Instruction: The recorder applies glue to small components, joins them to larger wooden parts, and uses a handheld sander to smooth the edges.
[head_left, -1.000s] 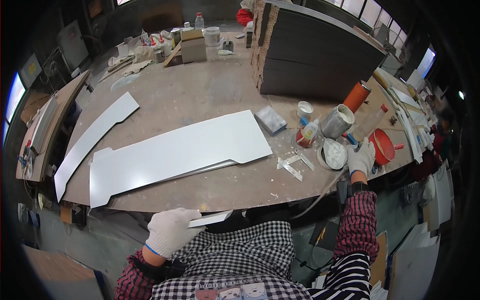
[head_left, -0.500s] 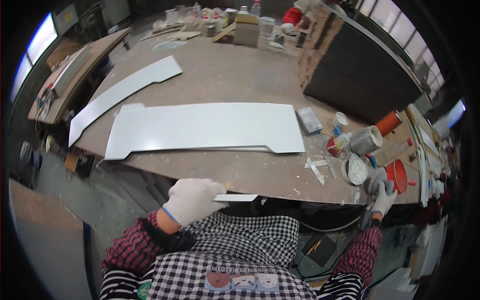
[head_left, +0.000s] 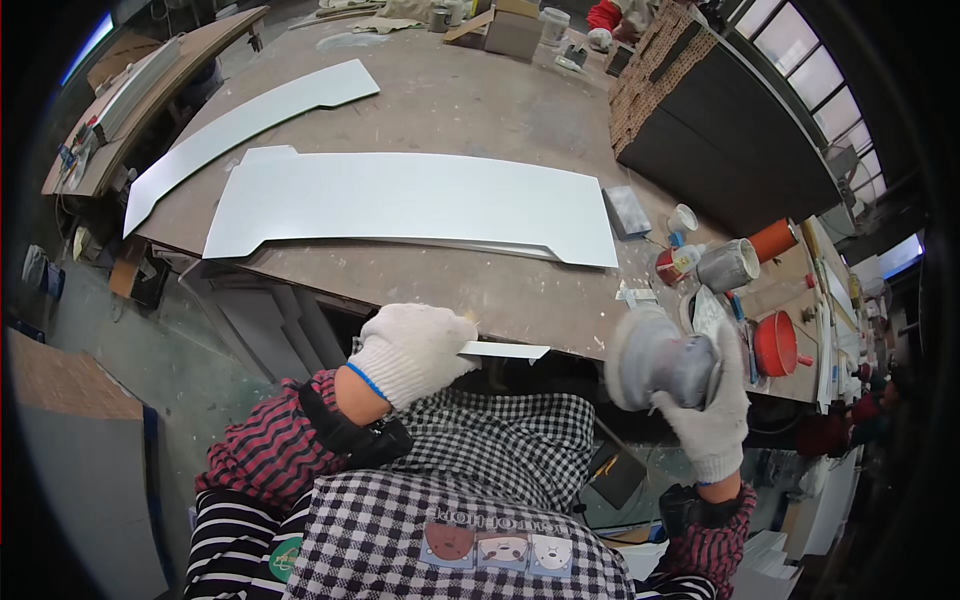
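My left hand (head_left: 412,350), in a white knit glove, is closed around a narrow white strip (head_left: 510,350) at the table's near edge. The strip's slanted end sticks out to the right of my fingers. My gloved right hand (head_left: 712,425) grips a grey, dusty round sander (head_left: 660,360), held up in front of the table's near right side. Motion blurs the sander's disc edge, and my palm hides part of its body. Beyond my hands, a wide white panel (head_left: 420,205) with notched corners lies on the table, overlapping another white piece. Farther left rests a curved white panel (head_left: 250,130).
On the brown table (head_left: 500,120), a grey block (head_left: 627,212), a grey can (head_left: 730,264), an orange cylinder (head_left: 773,240) and a red pan (head_left: 778,343) stand at the right. A large dark panel (head_left: 730,140) rises behind them. A cardboard box (head_left: 514,32) sits at the back.
My right hand has lifted the sander off the table's right end and brought it left, toward me. My left hand and the strip have shifted slightly up and right in view.
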